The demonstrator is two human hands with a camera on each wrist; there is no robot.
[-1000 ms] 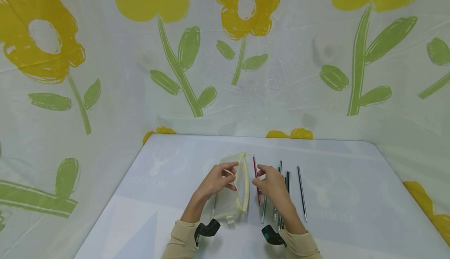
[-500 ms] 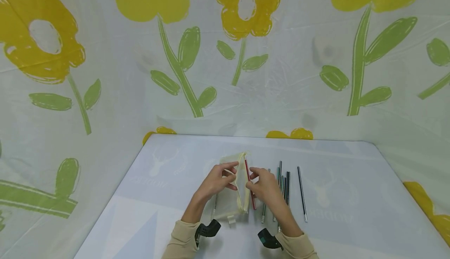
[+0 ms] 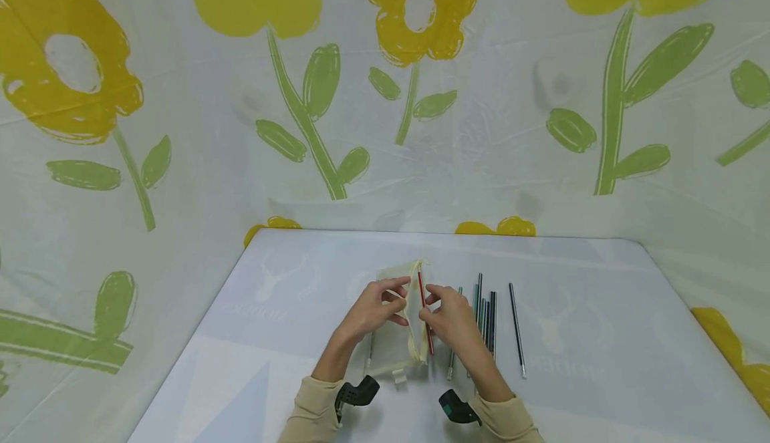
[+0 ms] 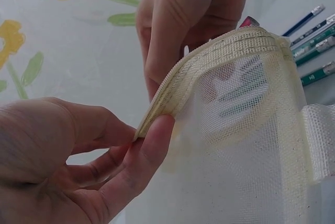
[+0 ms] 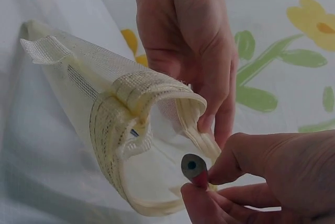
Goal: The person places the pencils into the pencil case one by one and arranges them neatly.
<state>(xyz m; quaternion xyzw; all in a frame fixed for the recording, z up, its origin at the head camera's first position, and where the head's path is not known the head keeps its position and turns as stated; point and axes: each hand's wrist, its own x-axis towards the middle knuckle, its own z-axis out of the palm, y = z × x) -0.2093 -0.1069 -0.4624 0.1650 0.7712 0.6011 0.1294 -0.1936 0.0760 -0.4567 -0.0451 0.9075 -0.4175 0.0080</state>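
A cream mesh pencil pouch (image 3: 388,349) lies on the table with its zipped mouth spread. My left hand (image 3: 373,307) pinches the zipper edge (image 4: 172,80) between thumb and fingers, drawing the mouth wide. Between thumb and fingertips, my right hand (image 3: 452,315) holds a red pencil (image 3: 423,288) lengthwise along the right rim of the mouth. In the right wrist view the pencil's round end (image 5: 193,166), with a dark core, overlaps the opening. A small blue bit (image 5: 134,132) shows inside the pouch.
Several dark and green pencils (image 3: 493,319) lie side by side right of the right hand. One dark pencil (image 3: 516,329) lies apart, farther right. A white fabric tab (image 3: 400,377) sticks out at the pouch's near end. A flower-print curtain (image 3: 499,149) surrounds the table.
The right hand has carried the red pencil leftward, from beside the pouch to its open mouth. The left hand keeps its pinch on the zipper edge.
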